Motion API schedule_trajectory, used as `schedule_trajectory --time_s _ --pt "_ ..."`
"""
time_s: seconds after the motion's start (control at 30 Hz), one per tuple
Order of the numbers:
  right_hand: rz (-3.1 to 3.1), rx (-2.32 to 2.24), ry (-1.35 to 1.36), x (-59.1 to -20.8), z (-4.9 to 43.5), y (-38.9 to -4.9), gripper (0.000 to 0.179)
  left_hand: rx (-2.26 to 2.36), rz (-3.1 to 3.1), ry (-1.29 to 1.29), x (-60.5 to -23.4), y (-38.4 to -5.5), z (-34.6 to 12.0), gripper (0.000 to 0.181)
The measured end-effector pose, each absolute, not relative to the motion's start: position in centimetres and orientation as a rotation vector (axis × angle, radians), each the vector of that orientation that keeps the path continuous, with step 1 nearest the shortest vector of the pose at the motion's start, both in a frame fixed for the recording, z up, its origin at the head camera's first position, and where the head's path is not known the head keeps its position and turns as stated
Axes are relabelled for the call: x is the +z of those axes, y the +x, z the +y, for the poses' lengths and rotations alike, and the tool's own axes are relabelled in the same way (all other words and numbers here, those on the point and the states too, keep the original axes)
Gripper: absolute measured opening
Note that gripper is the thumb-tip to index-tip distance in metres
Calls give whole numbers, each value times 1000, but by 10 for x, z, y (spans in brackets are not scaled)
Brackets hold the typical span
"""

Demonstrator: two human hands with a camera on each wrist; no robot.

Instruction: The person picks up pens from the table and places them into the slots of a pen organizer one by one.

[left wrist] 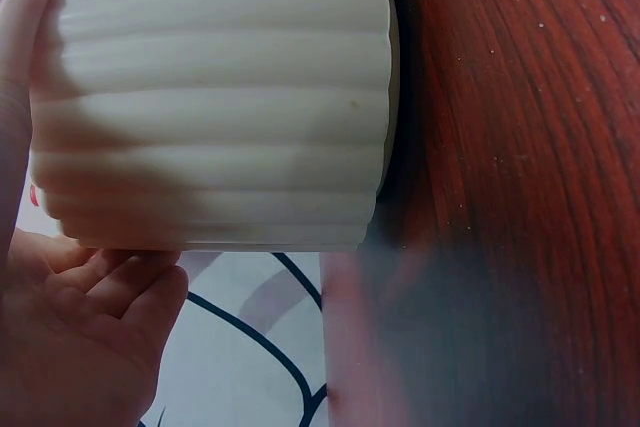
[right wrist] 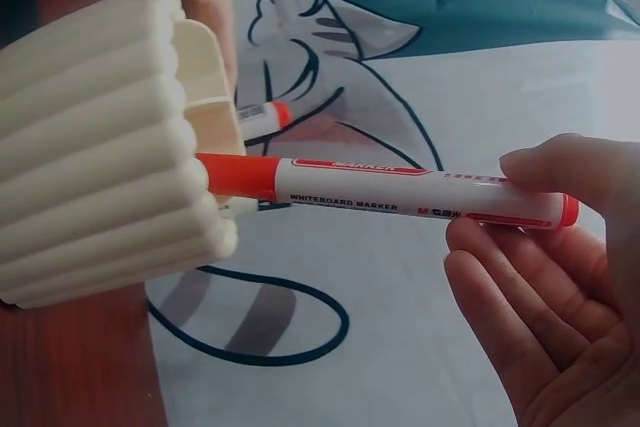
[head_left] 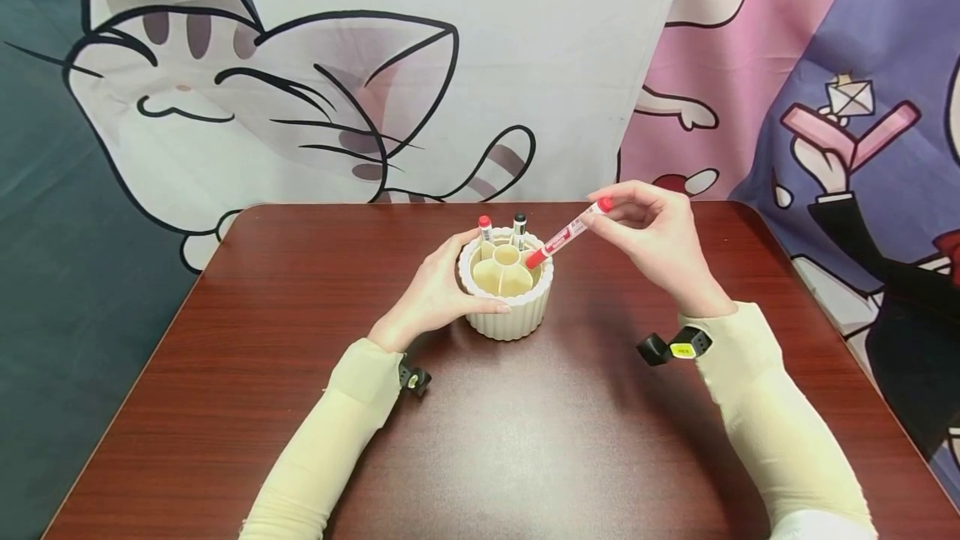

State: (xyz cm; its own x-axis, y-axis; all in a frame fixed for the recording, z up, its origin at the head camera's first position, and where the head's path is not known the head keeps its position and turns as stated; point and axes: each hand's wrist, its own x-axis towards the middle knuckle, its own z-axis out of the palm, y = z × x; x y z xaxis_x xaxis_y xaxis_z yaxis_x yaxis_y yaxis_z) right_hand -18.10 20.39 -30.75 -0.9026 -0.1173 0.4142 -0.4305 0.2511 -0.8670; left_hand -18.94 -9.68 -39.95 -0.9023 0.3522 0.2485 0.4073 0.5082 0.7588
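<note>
A cream, ribbed pen holder with several compartments stands on the table. My left hand grips its left side, thumb along the front and fingers around the back. Between thumb and fingertips, my right hand pinches the rear end of a red whiteboard marker. That marker slants down to the left, and its red cap reaches just inside the holder's right rim. Inside the holder stand another red-ended marker and a black-ended marker, both toward the back. In the left wrist view the ribbed wall hides the compartments.
The brown wooden table extends around the holder, its far edge close behind. Beyond it hangs a cloth backdrop with cartoon cats. Small black wrist cameras sit at the left cuff and right cuff.
</note>
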Motion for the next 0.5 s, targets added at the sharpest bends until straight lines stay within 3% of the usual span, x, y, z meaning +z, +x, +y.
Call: schedule_trajectory --time_s 0.27,0.5 --pt "-2380 1629 556 -297 182 -170 21 -1369 -2680 -680 -399 -189 -96 113" --pt "-2485 1581 537 -317 177 -179 23 -1375 -2674 -682 -398 -188 -96 113"
